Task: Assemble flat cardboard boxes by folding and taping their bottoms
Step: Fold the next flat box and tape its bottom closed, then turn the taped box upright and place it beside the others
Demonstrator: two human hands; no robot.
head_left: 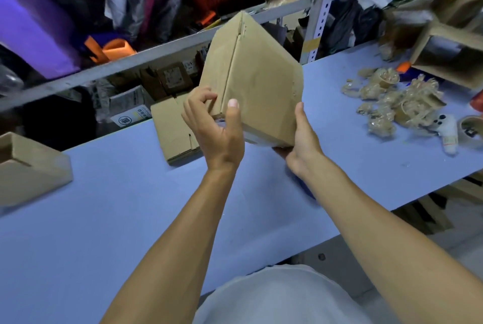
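A brown cardboard box (257, 80) is held tilted in the air above the blue table (125, 208), its folded bottom flaps facing me with the centre seam running up and down. My left hand (217, 127) grips its lower left corner, thumb on the right flap and fingers curled onto the left flap. My right hand (303, 141) holds the lower right corner, thumb up along the edge and fingers underneath, hidden. No tape shows on the seam.
A stack of flat cardboard boxes (175, 130) lies behind the held box. An assembled box (31, 169) stands at the left edge. Crumpled tape scraps (386, 99), a tape roll (471, 130) and a white tool (448, 133) lie at right. Cluttered metal shelves (156, 52) stand behind.
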